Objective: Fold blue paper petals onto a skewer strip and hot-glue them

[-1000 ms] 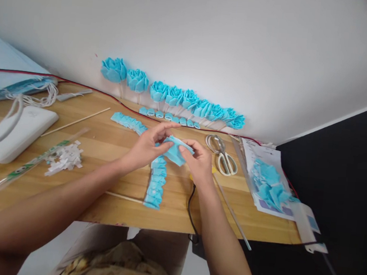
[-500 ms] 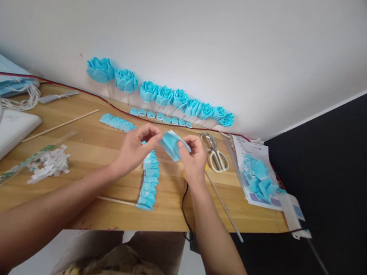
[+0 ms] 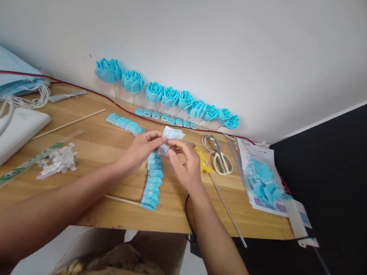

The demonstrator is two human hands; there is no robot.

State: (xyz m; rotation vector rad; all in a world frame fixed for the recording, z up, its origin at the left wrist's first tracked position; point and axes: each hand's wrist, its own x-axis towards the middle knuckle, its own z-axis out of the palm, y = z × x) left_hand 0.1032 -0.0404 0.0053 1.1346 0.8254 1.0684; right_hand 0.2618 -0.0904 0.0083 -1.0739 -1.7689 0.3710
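Note:
Between my hands is a small piece of thin fabric or paper (image 3: 172,133), its pale, nearly white side showing. My left hand (image 3: 144,147) pinches it at its left edge. From the right, the bent fingers of my right hand (image 3: 185,160) press on its middle, and the thumb lies just below. Under and in front of my left hand a row of overlapping blue petals (image 3: 152,186) lies on the table. A second row of blue petals (image 3: 124,123) stretches away to the back left. A yellow glue gun (image 3: 204,162) rests partly hidden behind my right hand.
Blue flowers on sticks (image 3: 155,92) lean along the wall, small rolled blue pieces (image 3: 164,117) before them. Scissors (image 3: 222,163) and a tape roll lie right; a bag of petals (image 3: 263,182) lies beyond. Left are paper scraps (image 3: 59,162), a thin stick (image 3: 69,123) and a white box (image 3: 15,134).
The piece has turned from its blue side to its pale side. Both hands have come together on it, the left now gripping its edge. The view has shifted slightly.

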